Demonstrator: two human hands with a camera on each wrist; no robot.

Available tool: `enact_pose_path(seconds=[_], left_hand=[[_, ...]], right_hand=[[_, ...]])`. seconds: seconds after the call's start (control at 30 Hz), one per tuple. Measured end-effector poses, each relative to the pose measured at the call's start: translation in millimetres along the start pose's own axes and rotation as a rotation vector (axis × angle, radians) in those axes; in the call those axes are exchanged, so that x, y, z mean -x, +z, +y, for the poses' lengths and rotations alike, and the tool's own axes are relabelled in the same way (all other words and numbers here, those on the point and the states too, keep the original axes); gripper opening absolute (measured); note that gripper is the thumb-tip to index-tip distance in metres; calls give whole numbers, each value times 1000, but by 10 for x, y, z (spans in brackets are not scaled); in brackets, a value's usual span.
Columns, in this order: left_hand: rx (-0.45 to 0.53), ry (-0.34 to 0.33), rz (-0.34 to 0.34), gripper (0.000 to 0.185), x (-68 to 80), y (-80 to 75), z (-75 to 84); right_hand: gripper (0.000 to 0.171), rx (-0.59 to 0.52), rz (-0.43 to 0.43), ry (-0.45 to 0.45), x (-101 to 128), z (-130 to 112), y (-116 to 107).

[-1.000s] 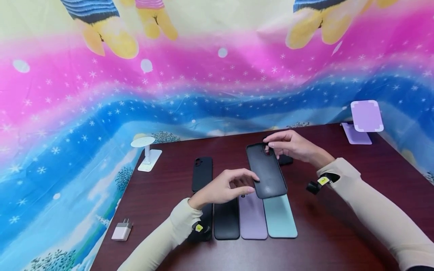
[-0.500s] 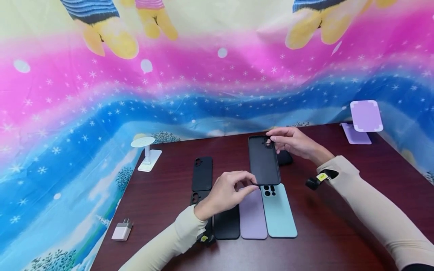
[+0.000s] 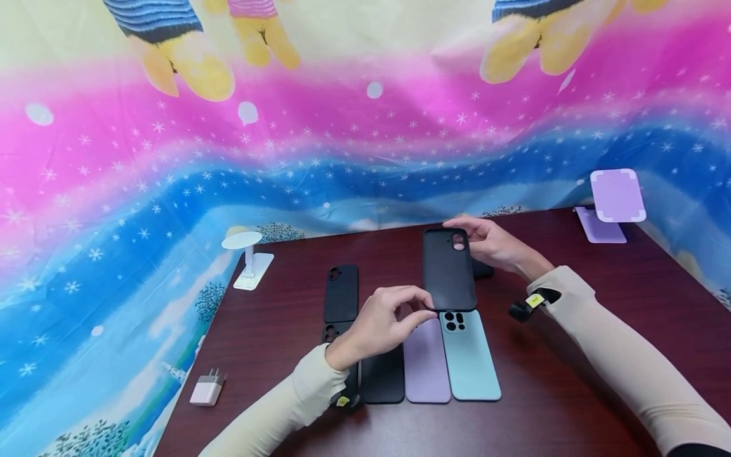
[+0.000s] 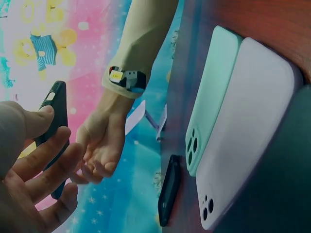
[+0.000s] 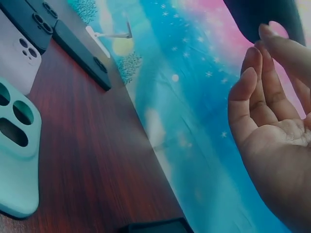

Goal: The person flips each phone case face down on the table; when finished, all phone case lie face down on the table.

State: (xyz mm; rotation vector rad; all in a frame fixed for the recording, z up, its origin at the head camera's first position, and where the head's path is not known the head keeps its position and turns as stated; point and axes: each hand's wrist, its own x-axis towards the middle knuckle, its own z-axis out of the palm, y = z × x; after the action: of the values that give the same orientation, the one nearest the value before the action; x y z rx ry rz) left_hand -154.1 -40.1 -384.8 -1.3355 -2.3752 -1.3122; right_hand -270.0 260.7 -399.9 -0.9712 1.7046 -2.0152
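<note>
Raised above the table, a black phone case (image 3: 448, 273) shows its hollow inner side in the head view, its camera cutout at the upper right. My left hand (image 3: 379, 324) pinches its lower left corner between thumb and fingers. At the upper right corner my right hand (image 3: 497, 246) grips it; the right wrist view has the thumb and fingertips at the edge of the dark case (image 5: 267, 19). Just below lie a mint phone case (image 3: 474, 362), a lilac one (image 3: 427, 368) and a black one (image 3: 382, 379), side by side. My left hand partly covers another black case (image 3: 337, 331).
A further black case (image 3: 341, 295) lies farther back on the dark red table (image 3: 548, 393). Behind the right hand a black item (image 3: 482, 268) is partly hidden. A white stand (image 3: 254, 270), a lilac stand (image 3: 605, 231) and a plug charger (image 3: 207, 388) stand around.
The held case has moved up and away and now hangs straighter, uncovering the mint case's camera holes. The left hand has shifted slightly with it; the right fingers have moved behind its top edge.
</note>
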Motion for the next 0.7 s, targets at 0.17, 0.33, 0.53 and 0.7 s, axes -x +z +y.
enact_pose_path(seconds=[0.17,0.33,0.53,0.7], left_hand=[[38,-4,-20,6,-9,16,9],[78,4,-30,6,-26,7,11],[73,21,-22,8,-48,-2,25],[65,-8,9,14,-63,-9,45]], right_hand=[[45,5,22,4,-20,11,46],[36,-13,-10,-10,-28,2,43],[31,-57,-61,-13,-35,1,30],[31,21,8,18,-23,-18,37]])
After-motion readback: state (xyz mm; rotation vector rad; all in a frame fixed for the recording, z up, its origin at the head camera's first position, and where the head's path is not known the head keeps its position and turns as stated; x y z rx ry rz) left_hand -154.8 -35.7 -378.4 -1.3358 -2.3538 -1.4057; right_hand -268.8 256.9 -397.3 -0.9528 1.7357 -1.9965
